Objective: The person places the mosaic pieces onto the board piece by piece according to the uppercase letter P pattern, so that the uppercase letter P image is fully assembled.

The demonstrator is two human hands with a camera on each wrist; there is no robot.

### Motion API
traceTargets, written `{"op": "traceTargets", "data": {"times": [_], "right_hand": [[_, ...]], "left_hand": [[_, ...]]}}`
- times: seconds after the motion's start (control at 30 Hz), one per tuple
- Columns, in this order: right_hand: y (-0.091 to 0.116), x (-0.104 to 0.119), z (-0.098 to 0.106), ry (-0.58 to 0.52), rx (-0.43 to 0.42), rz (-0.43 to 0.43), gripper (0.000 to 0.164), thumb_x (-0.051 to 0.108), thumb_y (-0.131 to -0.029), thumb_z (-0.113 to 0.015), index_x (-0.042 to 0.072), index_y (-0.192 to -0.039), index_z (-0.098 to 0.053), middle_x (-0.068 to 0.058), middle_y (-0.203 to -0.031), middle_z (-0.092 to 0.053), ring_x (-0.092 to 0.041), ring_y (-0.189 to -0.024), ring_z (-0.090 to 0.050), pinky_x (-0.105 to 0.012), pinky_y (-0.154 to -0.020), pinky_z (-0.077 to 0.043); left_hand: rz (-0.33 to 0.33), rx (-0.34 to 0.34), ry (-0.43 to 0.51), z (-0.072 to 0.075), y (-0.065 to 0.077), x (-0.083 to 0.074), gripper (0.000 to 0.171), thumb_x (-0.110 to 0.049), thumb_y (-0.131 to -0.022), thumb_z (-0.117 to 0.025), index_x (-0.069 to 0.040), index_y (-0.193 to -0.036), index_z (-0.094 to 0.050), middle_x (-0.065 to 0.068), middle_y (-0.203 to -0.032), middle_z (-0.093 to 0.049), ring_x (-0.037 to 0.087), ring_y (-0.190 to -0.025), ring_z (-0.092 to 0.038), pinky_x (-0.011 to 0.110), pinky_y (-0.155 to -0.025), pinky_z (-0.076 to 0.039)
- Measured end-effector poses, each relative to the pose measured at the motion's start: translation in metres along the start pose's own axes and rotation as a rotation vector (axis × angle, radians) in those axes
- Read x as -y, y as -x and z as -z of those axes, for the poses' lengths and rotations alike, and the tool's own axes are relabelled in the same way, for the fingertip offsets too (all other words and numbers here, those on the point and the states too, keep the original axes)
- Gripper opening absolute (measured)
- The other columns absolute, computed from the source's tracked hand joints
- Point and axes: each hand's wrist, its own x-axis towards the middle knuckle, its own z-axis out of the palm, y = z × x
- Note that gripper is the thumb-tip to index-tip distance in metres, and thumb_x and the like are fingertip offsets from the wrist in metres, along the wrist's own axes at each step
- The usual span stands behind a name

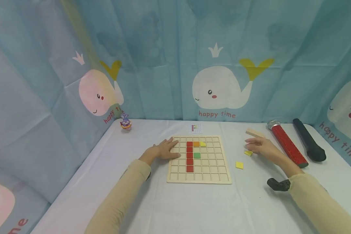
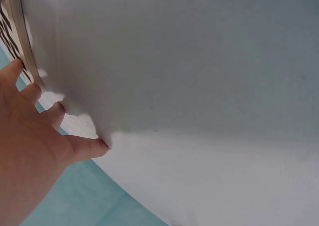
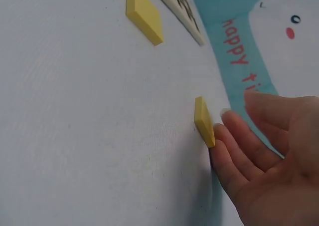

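A square wooden grid board [image 1: 199, 178] lies flat on the table. Several red tiles [image 1: 189, 155] form a column on it, with an orange tile [image 1: 196, 144], a yellow tile [image 1: 203, 144] and a green tile [image 1: 197, 155] to their right. My left hand [image 1: 165, 149], fingers spread, rests on the board's left edge. To the right of the board, my right hand [image 1: 262, 149] reaches down beside a loose yellow tile [image 3: 203, 122]. Its fingertips touch that tile's edge in the right wrist view, with the thumb apart. Nearer the board lies another yellow tile [image 1: 239, 165].
A wooden piece [image 1: 254, 132] lies behind my right hand. Farther right are a red microphone [image 1: 289, 144] and a black microphone [image 1: 310, 141]. A small printed card [image 1: 194, 128] lies behind the board. A purple toy figure [image 1: 125, 123] stands at the back left.
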Motion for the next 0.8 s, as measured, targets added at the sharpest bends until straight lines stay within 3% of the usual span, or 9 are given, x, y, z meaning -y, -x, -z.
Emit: {"op": "traceTargets", "data": {"times": [0.23, 0.8], "right_hand": [[0.0058, -0.0042, 0.0020, 0.068, 0.010, 0.067, 0.048, 0.014, -0.089, -0.068, -0.002, -0.132, -0.053, -0.020, -0.118, -0.062, -0.035, -0.111, -0.056, -0.045, -0.087, -0.048], [0.0071, -0.0026, -0.0072, 0.206, -0.028, 0.137, 0.042, 0.005, -0.081, -0.073, -0.004, -0.120, -0.060, -0.014, -0.103, -0.065, -0.032, -0.097, -0.060, -0.044, -0.081, -0.051]], "left_hand": [[0.006, 0.005, -0.005, -0.0001, -0.0005, -0.0003, 0.082, -0.061, -0.090, -0.049, -0.022, -0.155, -0.016, 0.005, -0.160, -0.004, 0.029, -0.144, -0.002, 0.067, -0.105, -0.007], [0.006, -0.004, -0.006, 0.0002, -0.0001, -0.0004, 0.081, -0.061, -0.090, -0.050, -0.023, -0.154, -0.018, 0.005, -0.159, -0.005, 0.029, -0.144, -0.003, 0.068, -0.104, -0.007]]}}
